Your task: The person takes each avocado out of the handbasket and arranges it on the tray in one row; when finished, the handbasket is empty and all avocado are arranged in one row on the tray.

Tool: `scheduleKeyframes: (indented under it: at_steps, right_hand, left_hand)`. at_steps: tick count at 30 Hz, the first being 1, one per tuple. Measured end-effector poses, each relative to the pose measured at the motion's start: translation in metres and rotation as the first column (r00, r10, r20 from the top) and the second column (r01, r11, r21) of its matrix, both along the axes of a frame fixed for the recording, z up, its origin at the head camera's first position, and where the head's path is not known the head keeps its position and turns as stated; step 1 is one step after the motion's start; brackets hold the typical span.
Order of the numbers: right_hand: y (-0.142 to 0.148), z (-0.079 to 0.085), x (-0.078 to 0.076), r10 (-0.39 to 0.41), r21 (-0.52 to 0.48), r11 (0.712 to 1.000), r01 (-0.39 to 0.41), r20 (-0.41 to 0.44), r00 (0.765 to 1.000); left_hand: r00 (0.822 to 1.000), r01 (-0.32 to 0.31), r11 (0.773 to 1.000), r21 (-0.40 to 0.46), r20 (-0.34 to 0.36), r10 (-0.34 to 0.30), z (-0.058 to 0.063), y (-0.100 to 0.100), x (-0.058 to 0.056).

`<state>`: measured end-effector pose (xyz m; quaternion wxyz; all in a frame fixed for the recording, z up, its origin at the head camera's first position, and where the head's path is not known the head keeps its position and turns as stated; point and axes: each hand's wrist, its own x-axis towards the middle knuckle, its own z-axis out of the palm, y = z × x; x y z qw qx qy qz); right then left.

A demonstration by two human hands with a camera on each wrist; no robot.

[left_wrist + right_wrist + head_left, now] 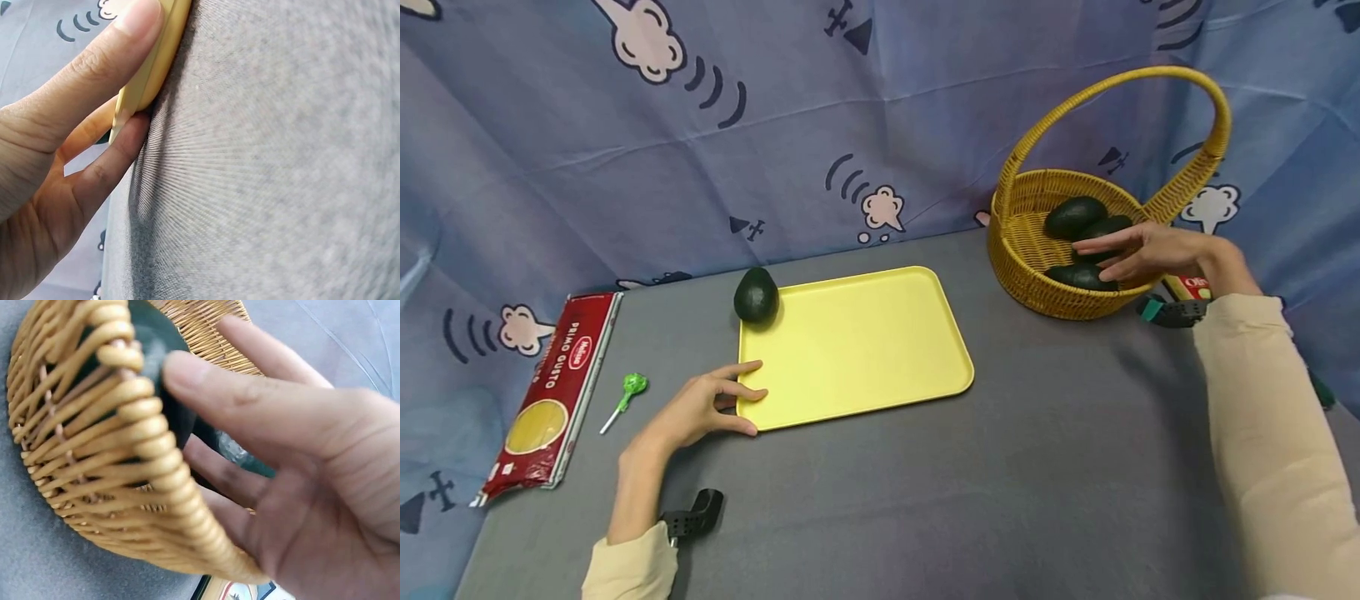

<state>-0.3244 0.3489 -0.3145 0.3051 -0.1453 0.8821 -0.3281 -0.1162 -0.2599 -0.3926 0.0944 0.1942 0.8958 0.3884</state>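
Observation:
At the left end of a yellow tray (857, 350), my left hand (703, 406) holds the rim near the front corner. In the left wrist view, the thumb lies over the tray's edge (164, 59), with a fingertip against it low by the cloth. A dark green avocado (756, 297) sits at the tray's back left corner. My right hand (1157, 250) reaches over the rim of a wicker basket (1037, 287), fingers spread among three avocados. Its thumb overlaps the nearest avocado (1081, 277) in the right wrist view; a second avocado (1077, 218) lies further back.
A red pasta packet (553, 396) and a green lollipop (634, 384) lie to the left on the grey cloth (925, 492). The basket's tall handle (1120, 79) arches above it. Partly hidden behind the right wrist is a small colourful package (1193, 287). A patterned curtain (820, 108) hangs behind.

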Motion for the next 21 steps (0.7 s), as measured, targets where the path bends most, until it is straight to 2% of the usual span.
scheduleKeyframes:
  at_steps: [3,5,7,9,11,15,18,21]
  right_hand:
    - [-0.005,0.001,-0.005,0.080,0.000,0.997,-0.080,0.107,0.991]
    - [-0.008,0.002,-0.008,0.109,-0.022,0.994,-0.107,0.206,0.972]
    - [-0.011,0.003,-0.011,0.115,-0.040,0.993,-0.108,0.290,0.950]
    - [-0.012,0.004,-0.013,0.111,-0.050,0.994,-0.100,0.335,0.936]
    - [-0.011,0.003,-0.013,0.079,-0.069,0.996,-0.058,0.351,0.933]
    - [-0.008,-0.002,-0.011,0.015,-0.119,0.993,0.026,0.335,0.942]
    - [-0.010,-0.006,-0.010,0.023,-0.157,0.987,0.029,0.318,0.948]
    - [-0.016,-0.007,-0.011,0.043,-0.180,0.984,0.018,0.328,0.944]
  left_hand:
    - [1.000,0.000,1.000,0.003,0.005,0.000,-0.002,0.000,-0.001]
    - [1.000,-0.004,1.000,0.002,0.013,0.004,-0.003,-0.001,-0.002]
    - [1.000,-0.005,1.000,0.003,0.019,0.005,-0.004,0.000,-0.002]
    - [1.000,-0.003,1.000,-0.002,0.017,0.003,-0.003,0.000,-0.003]
    - [1.000,-0.001,1.000,-0.007,0.015,0.001,-0.003,0.001,-0.004]
    - [1.000,-0.001,1.000,-0.021,0.012,0.001,-0.002,0.001,-0.004]
    - [1.000,-0.004,1.000,-0.025,0.015,0.005,-0.001,0.001,-0.004]
    - [1.000,-0.005,0.999,-0.031,0.011,0.006,-0.002,0.001,-0.003]
